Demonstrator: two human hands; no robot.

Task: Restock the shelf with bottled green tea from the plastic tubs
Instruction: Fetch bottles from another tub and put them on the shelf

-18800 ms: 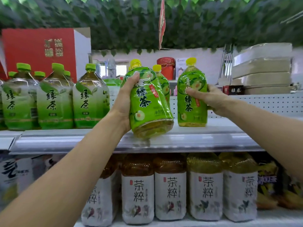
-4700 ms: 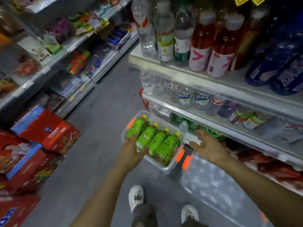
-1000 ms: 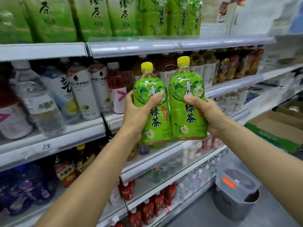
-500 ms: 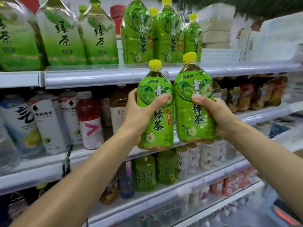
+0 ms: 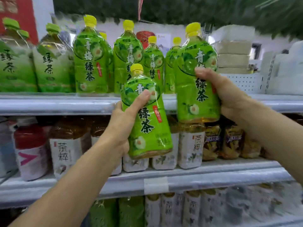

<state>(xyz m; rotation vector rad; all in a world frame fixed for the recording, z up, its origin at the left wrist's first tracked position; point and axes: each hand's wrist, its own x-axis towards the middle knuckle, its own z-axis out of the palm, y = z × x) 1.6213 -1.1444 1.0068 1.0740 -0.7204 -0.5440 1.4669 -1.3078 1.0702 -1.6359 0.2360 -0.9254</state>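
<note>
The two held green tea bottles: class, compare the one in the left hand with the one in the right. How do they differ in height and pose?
The left-hand bottle is held lower, its base level with the shelf below; the right-hand bottle is raised to the top shelf. The left-hand bottle leans slightly; the right-hand bottle stands nearly upright. Both share yellow caps, green labels and a one-hand grip from the left hand and right hand.
</note>
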